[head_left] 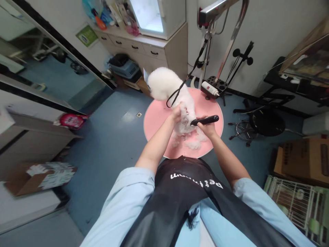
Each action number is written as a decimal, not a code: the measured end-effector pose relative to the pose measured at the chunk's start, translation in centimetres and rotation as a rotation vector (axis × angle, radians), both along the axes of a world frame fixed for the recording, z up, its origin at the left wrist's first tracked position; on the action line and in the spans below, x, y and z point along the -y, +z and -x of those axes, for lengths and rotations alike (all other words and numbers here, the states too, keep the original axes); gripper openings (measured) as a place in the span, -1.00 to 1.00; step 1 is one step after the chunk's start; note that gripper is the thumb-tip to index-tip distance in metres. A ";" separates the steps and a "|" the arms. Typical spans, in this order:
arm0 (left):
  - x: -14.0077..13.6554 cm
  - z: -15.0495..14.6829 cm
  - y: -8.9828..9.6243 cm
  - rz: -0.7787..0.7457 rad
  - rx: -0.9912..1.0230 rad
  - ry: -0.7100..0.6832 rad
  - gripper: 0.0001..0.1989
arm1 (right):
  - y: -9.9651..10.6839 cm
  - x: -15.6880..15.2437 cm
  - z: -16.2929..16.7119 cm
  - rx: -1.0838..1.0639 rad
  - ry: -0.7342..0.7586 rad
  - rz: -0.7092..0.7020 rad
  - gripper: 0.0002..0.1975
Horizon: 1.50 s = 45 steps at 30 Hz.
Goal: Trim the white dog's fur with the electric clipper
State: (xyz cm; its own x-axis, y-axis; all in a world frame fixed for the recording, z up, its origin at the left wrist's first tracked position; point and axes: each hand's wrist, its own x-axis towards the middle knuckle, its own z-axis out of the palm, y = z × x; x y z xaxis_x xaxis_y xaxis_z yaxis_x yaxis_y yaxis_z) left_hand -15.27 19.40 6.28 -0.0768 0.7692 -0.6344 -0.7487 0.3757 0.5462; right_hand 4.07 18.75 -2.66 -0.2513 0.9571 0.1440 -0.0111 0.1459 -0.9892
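Observation:
A small white fluffy dog (167,90) stands on a round pink grooming table (155,118), held by a black leash (177,93) that runs up to a metal arm. My left hand (177,112) grips the dog's rear body. My right hand (208,127) is closed around a black clipper (205,120), whose tip rests against the dog's hindquarters. Loose white fur (193,142) lies on the table near me.
A black stool (266,122) stands to the right of the table. Behind it is a metal grooming arm (231,37) with a power strip (210,88). Cabinets (151,51) line the back wall. Cardboard boxes (300,159) and a wire cage (298,202) sit at the right.

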 end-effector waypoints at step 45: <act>1.3 0.5 1.8 -0.037 -0.107 -0.040 -0.45 | -4.1 7.4 1.2 -0.038 -0.170 0.073 -0.61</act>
State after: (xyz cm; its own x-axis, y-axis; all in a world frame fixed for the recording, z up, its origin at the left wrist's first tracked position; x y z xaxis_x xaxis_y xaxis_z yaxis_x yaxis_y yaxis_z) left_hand -15.80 18.06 8.13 -0.1112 0.7954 -0.5958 -0.6702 0.3826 0.6360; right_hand 2.87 11.31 -6.80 -0.0812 0.9936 0.0786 -0.0298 0.0764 -0.9966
